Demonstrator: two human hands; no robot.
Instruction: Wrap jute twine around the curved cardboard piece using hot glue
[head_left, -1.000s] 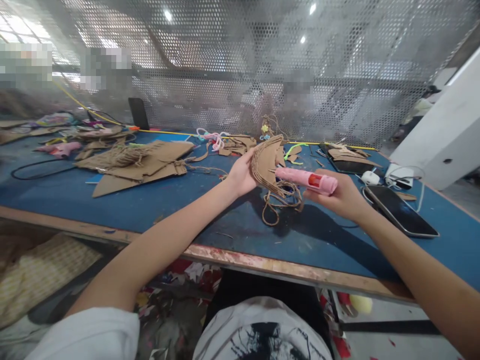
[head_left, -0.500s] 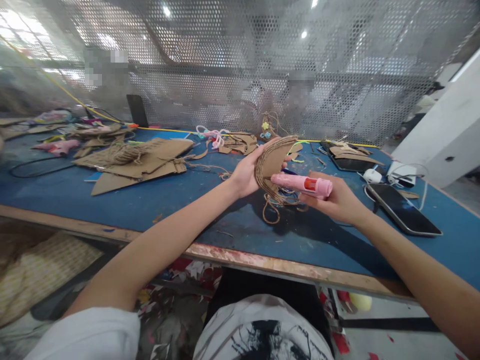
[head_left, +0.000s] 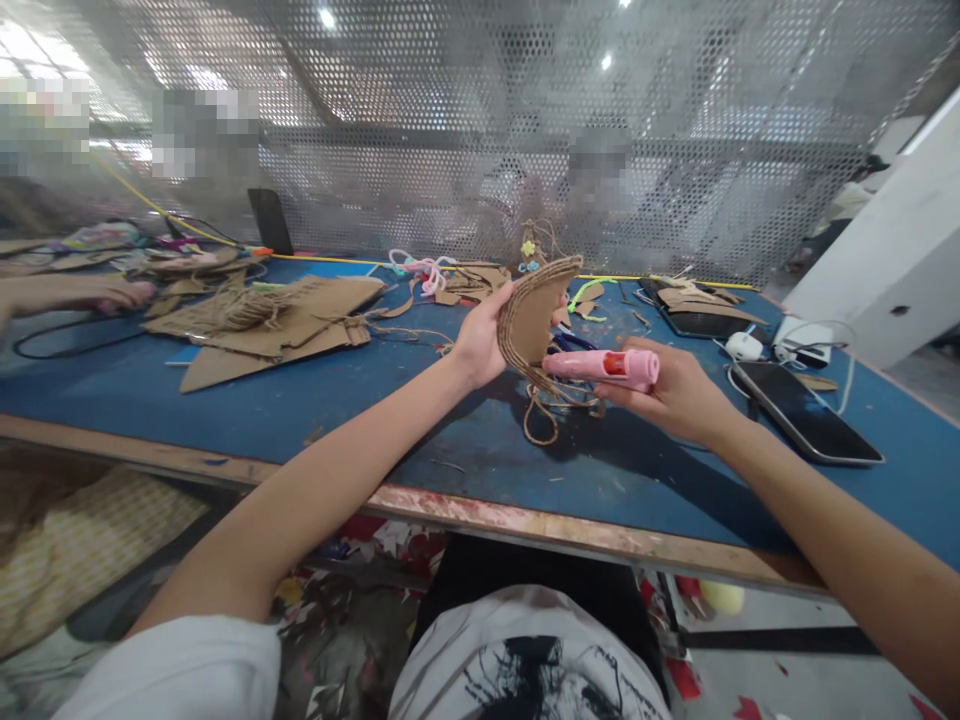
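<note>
My left hand (head_left: pixel 482 340) grips a curved piece of cardboard (head_left: pixel 538 318), tilted up above the table. Rows of brown twine (head_left: pixel 512 335) run along its rounded edge. In my right hand (head_left: pixel 671 395) is a pink glue gun (head_left: pixel 600 366) with an orange-red window in its side. Its tip points left, close to the lower edge of the cardboard; whether they touch I cannot tell. Below them a loop of loose twine (head_left: pixel 541 420) lies on the blue table. Something dark blue (head_left: pixel 570 342) shows behind the cardboard, partly hidden.
Cardboard sheets (head_left: pixel 330 315) with a bundle of twine (head_left: pixel 251 308) lie to the left. A co-worker's hand (head_left: pixel 112 293) rests on a pink object at far left. Toward the right are a phone (head_left: pixel 806 412), a white charger (head_left: pixel 744 346) with cables, and a black tray (head_left: pixel 701 322) bearing cardboard scraps.
My left hand has shifted the cardboard slightly left and upward and turned it a little. The glue gun has moved only slightly. A co-worker's hand has come in at the far left over the pink object.
</note>
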